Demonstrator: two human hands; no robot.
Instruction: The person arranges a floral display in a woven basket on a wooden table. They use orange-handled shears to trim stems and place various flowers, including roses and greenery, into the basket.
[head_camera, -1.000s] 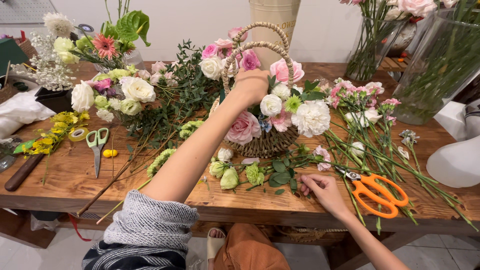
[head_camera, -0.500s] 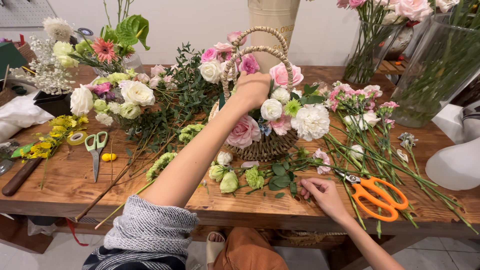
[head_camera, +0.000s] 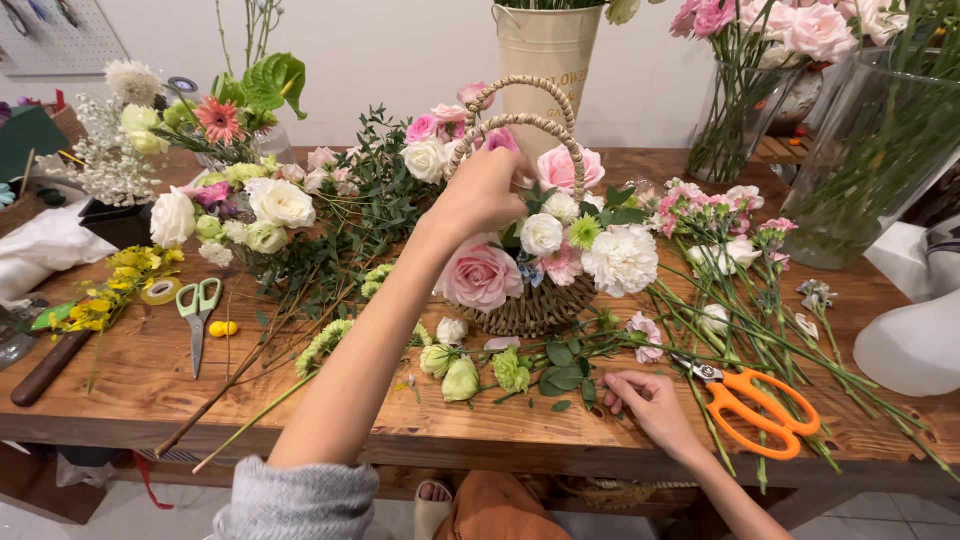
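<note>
The person's left hand (head_camera: 487, 192) is reaching into the wicker basket (head_camera: 535, 305), which is sitting near the middle of the wooden counter (head_camera: 130, 385) and is filled with pink and white roses. Its fingers are curling around the flowers just beside the arched handle (head_camera: 520, 108); whether they are gripping a single stem or only pressing the blooms cannot be told, since the fingertips are hidden among the petals. The right hand (head_camera: 650, 405) is resting near the counter's front edge, its fingers pinching loosely at a green leafy sprig (head_camera: 562, 372) lying there, just beside the orange scissors (head_camera: 755, 405). The flowers are looking light, soft and easily bruised, so they would likely be best taken low on the stem and not by the head. The basket is appearing stiff but light, and probably top-heavy with blooms; the handle or the woven rim seems the safest hold. Loose stems (head_camera: 800, 350) are lying scattered to the right.
</note>
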